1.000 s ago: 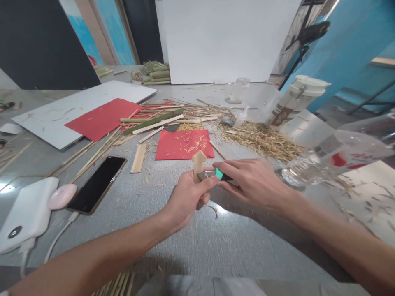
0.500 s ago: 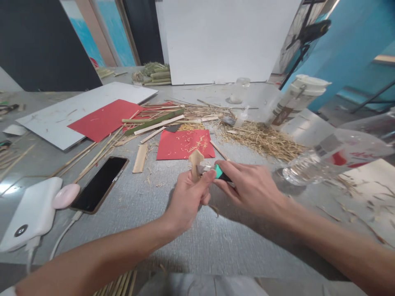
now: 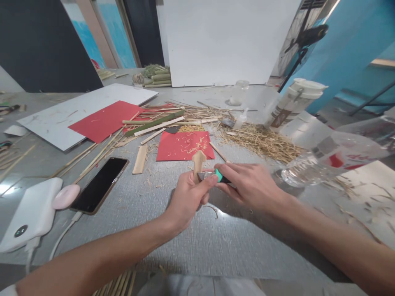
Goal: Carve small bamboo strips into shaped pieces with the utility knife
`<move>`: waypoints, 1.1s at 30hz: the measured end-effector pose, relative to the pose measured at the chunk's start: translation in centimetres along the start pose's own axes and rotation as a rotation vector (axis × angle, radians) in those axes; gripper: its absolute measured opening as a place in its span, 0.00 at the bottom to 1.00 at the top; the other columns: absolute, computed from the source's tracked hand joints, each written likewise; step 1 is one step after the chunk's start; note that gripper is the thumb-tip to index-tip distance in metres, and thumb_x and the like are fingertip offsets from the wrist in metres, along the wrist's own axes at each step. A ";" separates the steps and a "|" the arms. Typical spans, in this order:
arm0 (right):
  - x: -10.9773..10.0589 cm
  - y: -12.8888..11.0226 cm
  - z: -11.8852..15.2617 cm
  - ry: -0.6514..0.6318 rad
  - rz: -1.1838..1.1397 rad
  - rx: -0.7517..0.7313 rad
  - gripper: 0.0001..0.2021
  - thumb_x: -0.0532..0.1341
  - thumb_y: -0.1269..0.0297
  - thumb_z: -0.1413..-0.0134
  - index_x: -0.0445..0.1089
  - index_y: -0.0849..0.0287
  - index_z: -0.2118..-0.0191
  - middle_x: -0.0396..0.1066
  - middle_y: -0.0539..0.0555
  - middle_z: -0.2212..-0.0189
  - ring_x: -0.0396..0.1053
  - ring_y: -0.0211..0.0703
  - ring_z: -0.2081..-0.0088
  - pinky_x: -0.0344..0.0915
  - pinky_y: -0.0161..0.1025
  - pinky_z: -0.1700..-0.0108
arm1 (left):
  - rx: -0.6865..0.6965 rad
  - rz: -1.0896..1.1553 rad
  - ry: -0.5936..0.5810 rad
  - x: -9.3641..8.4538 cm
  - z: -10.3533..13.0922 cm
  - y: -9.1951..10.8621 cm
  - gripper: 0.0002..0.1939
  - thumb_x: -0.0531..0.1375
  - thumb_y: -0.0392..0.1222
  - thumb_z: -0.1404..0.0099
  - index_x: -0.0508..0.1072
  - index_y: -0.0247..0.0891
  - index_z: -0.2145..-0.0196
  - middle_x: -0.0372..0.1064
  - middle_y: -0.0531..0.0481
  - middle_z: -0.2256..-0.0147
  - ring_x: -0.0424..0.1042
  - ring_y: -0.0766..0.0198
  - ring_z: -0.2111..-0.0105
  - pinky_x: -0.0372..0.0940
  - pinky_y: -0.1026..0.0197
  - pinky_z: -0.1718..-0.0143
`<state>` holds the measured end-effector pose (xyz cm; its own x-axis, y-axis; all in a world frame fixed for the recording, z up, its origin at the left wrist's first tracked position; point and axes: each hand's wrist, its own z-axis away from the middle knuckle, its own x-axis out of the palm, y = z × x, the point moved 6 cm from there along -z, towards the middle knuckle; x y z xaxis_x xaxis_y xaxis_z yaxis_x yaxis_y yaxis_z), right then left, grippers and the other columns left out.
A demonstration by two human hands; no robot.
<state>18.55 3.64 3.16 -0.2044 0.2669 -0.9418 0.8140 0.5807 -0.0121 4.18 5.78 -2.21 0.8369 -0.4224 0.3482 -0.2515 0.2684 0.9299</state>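
A small pale wooden piece [image 3: 198, 159] with a wider, shaped top stands up out of my left hand [image 3: 187, 199], whose fingers are wrapped round its lower part. My right hand [image 3: 251, 181] grips a utility knife [image 3: 219, 175] with a green and black handle. The knife's blade lies against the right side of the wood, and my left thumb rests by the blade. Just beyond the wood is a red sheet [image 3: 182, 146] strewn with thin shavings.
A phone [image 3: 100, 185], a pink case [image 3: 66, 196] and a white power bank [image 3: 32, 213] lie left. Bamboo strips [image 3: 160, 123] and dry straw [image 3: 262, 142] spread beyond my hands. At right are a clear plastic bottle [image 3: 336, 158] and a lidded jar [image 3: 293, 102].
The knife blade has moved slightly lower along the wooden piece and now sits more level. The wood and my left hand have shifted a little to the right.
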 end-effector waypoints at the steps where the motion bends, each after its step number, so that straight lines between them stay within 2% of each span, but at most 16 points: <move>1: 0.1 -0.2 0.1 0.033 0.015 0.005 0.25 0.46 0.47 0.19 0.71 0.62 0.55 0.76 0.55 0.70 0.72 0.44 0.72 0.47 0.42 0.70 | 0.014 0.008 -0.007 0.0 0.0 0.1 0.17 0.70 0.55 0.31 0.77 0.38 0.63 0.52 0.63 0.84 0.44 0.73 0.83 0.40 0.61 0.80; 6: 0.4 -1.1 0.4 0.136 0.053 0.040 0.23 0.46 0.49 0.19 0.71 0.62 0.53 0.79 0.57 0.68 0.76 0.45 0.71 0.51 0.41 0.71 | 0.056 0.039 -0.003 0.1 0.2 0.2 0.19 0.69 0.55 0.30 0.73 0.38 0.69 0.51 0.62 0.83 0.45 0.72 0.82 0.40 0.60 0.78; 10: 0.8 -1.3 0.5 0.140 0.051 0.074 0.23 0.46 0.50 0.19 0.70 0.62 0.50 0.81 0.58 0.63 0.78 0.46 0.69 0.53 0.41 0.71 | 0.063 0.042 0.030 0.0 0.2 0.0 0.20 0.69 0.56 0.30 0.72 0.38 0.68 0.49 0.63 0.82 0.44 0.72 0.81 0.41 0.60 0.78; 13: 1.1 -1.3 0.5 0.139 0.047 0.095 0.24 0.44 0.49 0.18 0.70 0.62 0.50 0.82 0.58 0.63 0.79 0.47 0.69 0.53 0.41 0.71 | 0.068 0.041 0.054 -0.1 0.3 -0.3 0.24 0.69 0.58 0.30 0.66 0.40 0.71 0.48 0.63 0.82 0.43 0.72 0.81 0.41 0.60 0.78; 18: 1.6 -1.1 0.3 0.112 0.015 0.128 0.25 0.43 0.47 0.19 0.70 0.61 0.51 0.81 0.58 0.65 0.78 0.47 0.71 0.51 0.41 0.71 | 0.063 0.044 0.082 -0.2 0.2 -0.6 0.28 0.69 0.60 0.31 0.59 0.41 0.73 0.45 0.64 0.82 0.41 0.72 0.81 0.40 0.60 0.79; 26: 1.9 -0.8 0.3 0.012 -0.014 0.152 0.26 0.43 0.46 0.19 0.70 0.60 0.52 0.82 0.61 0.62 0.78 0.48 0.67 0.51 0.41 0.70 | 0.018 -0.006 0.109 -0.4 0.2 -0.7 0.29 0.69 0.65 0.34 0.63 0.41 0.75 0.48 0.62 0.83 0.46 0.73 0.83 0.43 0.63 0.80; 33: 2.0 -0.8 0.3 -0.001 -0.050 0.173 0.27 0.42 0.45 0.20 0.70 0.61 0.52 0.81 0.60 0.64 0.77 0.49 0.68 0.50 0.41 0.69 | 0.005 -0.024 0.149 -0.6 0.2 -1.1 0.30 0.69 0.66 0.35 0.61 0.42 0.75 0.49 0.63 0.83 0.48 0.72 0.83 0.45 0.63 0.80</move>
<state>17.62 3.43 1.22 -0.2462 0.2403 -0.9389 0.8844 0.4521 -0.1162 3.88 5.60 -3.47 0.9055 -0.2950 0.3051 -0.2329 0.2555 0.9383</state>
